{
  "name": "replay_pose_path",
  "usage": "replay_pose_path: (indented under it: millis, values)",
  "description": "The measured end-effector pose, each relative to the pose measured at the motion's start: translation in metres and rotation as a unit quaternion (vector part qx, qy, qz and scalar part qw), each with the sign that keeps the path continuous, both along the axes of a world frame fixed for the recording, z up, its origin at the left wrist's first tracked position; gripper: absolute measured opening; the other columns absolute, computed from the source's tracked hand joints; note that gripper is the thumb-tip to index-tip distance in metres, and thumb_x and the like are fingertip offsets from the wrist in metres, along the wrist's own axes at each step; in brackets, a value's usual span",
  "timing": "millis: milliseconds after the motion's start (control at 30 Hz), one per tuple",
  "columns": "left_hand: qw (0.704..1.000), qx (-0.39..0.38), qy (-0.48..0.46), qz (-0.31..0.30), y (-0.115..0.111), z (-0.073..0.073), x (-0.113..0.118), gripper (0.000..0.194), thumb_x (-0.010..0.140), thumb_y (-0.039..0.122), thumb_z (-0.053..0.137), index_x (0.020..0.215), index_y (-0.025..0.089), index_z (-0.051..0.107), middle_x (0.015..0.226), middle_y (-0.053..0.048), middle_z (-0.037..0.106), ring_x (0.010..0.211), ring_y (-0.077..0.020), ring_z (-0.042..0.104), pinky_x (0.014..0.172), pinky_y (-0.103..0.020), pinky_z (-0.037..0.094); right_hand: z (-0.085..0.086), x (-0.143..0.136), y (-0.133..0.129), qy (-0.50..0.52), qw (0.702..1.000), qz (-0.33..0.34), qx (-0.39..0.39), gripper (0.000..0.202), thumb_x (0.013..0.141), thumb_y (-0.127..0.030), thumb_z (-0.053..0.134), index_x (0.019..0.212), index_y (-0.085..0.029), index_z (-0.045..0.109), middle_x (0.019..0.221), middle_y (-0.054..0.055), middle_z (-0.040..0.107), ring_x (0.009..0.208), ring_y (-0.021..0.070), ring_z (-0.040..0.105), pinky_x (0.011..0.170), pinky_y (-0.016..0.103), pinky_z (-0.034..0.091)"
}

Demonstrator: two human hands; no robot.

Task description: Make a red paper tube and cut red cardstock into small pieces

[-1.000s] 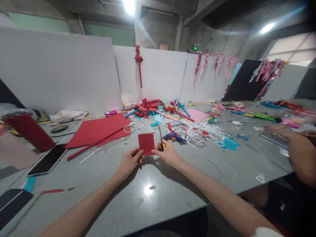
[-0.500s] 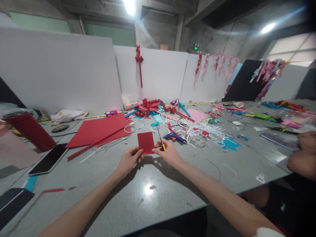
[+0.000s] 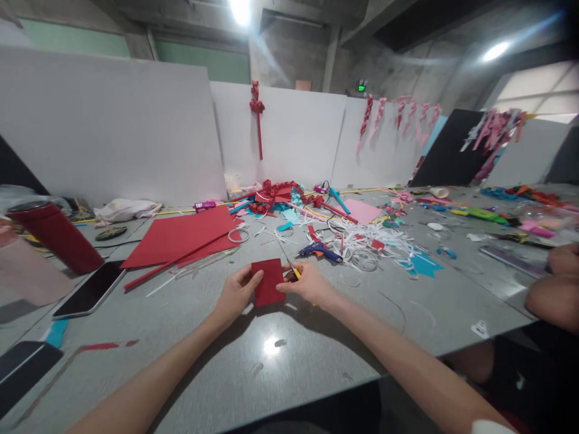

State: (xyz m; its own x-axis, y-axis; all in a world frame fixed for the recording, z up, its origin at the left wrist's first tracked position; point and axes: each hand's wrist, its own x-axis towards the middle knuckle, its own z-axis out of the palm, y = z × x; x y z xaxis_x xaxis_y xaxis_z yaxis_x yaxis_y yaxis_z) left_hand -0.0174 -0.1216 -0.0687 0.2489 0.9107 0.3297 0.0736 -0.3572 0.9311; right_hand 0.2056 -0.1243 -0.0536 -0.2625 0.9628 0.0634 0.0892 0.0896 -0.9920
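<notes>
A small red rectangle of paper or felt (image 3: pixel 270 288) is held up between both hands above the grey table. My left hand (image 3: pixel 237 292) pinches its left edge, thumb on the near face. On the right edge, my right hand (image 3: pixel 312 284) grips it with thumb and fingers. A pair of scissors (image 3: pixel 296 271) with yellow handles also sits in my right hand, the blades pointing up and away; the handles are mostly hidden by the fingers. Beyond the hands lies a blue glue gun (image 3: pixel 319 250).
A large red sheet (image 3: pixel 181 238) and a red rod (image 3: pixel 176 265) lie at left, near a phone (image 3: pixel 90 290) and a red bottle (image 3: pixel 56 235). White paper scraps (image 3: pixel 371 235) are heaped behind the glue gun. Another person's arm (image 3: pixel 552 295) rests at the right edge.
The red piece has come lower and nearer to me. My left thumb now reaches further over its face, and my right hand has shifted its hold along the right edge.
</notes>
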Motion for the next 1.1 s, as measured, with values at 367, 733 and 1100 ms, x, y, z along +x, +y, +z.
replay_pose_path:
  millis: [367, 733, 1100]
  values:
    - [0.998, -0.047, 0.037, 0.0, 0.001, -0.002, 0.001, 0.041, 0.091, 0.055, 0.065, 0.094, 0.016, 0.077, 0.085, -0.005, 0.076, 0.077, -0.0196, 0.067, 0.07, -0.028, 0.051, 0.0, -0.002, 0.0, 0.015, 0.998, -0.032, 0.051, 0.047, 0.062, -0.048, 0.093, 0.09, -0.016, 0.074, 0.085, 0.006, 0.074, 0.079, 0.0197, 0.067, 0.075, 0.033, 0.051]
    - [0.997, -0.046, 0.052, -0.023, -0.007, 0.003, 0.008, 0.038, 0.094, 0.052, 0.062, 0.081, 0.017, 0.073, 0.078, -0.003, 0.07, 0.07, -0.0163, 0.06, 0.064, -0.025, 0.046, 0.0, -0.003, -0.006, -0.024, 0.991, -0.101, 0.081, 0.047, 0.084, -0.064, 0.072, 0.072, -0.019, 0.062, 0.054, -0.005, 0.049, 0.047, 0.0107, 0.039, 0.045, 0.025, 0.03]
    - [0.997, -0.006, 0.079, -0.005, 0.0, -0.004, 0.0, 0.041, 0.099, 0.048, 0.055, 0.129, 0.02, 0.059, 0.097, -0.007, 0.077, 0.08, -0.0205, 0.071, 0.069, -0.028, 0.052, 0.003, -0.001, -0.006, -0.076, 0.988, -0.069, 0.113, 0.043, 0.092, -0.057, 0.065, 0.105, -0.017, 0.073, 0.073, 0.001, 0.068, 0.048, 0.0117, 0.048, 0.048, 0.025, 0.036]
